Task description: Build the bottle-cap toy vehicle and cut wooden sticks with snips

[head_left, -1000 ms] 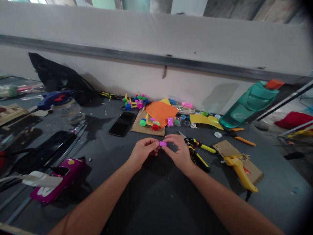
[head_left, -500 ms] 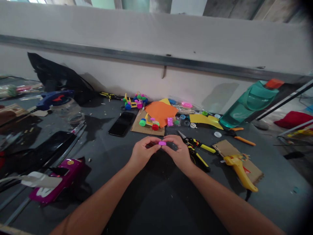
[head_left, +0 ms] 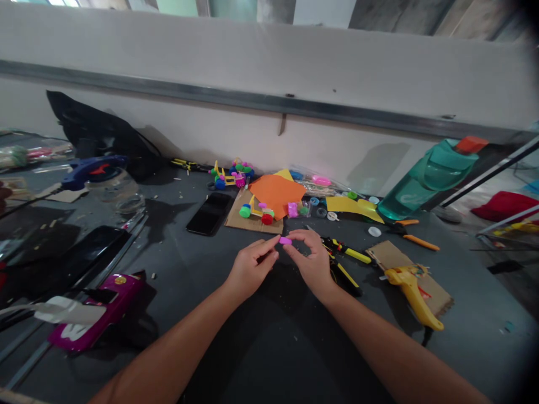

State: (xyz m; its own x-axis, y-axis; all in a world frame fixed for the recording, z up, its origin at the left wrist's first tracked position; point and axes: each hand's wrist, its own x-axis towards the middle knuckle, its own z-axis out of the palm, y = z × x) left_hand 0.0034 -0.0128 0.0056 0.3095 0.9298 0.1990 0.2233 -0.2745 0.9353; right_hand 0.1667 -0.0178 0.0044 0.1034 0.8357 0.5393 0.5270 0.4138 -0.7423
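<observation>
A small purple lump of modelling clay (head_left: 285,240) is pinched between the thumb and fingers of my right hand (head_left: 310,259), above the middle of the table. My left hand (head_left: 251,266) is just beside it, its index fingertip touching or almost touching the clay's left end. The left thumb stands apart, lower down, and the other fingers curl partly out of sight. Behind my hands, a small toy car (head_left: 256,212) with green and red wheels rests on a piece of cardboard (head_left: 236,221). Close to my right hand lie yellow-and-black pliers (head_left: 346,275).
Orange paper (head_left: 278,193), a pink packet (head_left: 292,210) and a second toy vehicle (head_left: 227,178) lie farther back. A phone (head_left: 209,213) is at left, near a purple power strip (head_left: 99,314). On the right are a yellow glue gun (head_left: 415,294) and a teal bottle (head_left: 425,179).
Both hands held the clay between their fingertips before. Now the left thumb has come away from it, and the clay has shifted slightly right and up, turned in the right hand's pinch.
</observation>
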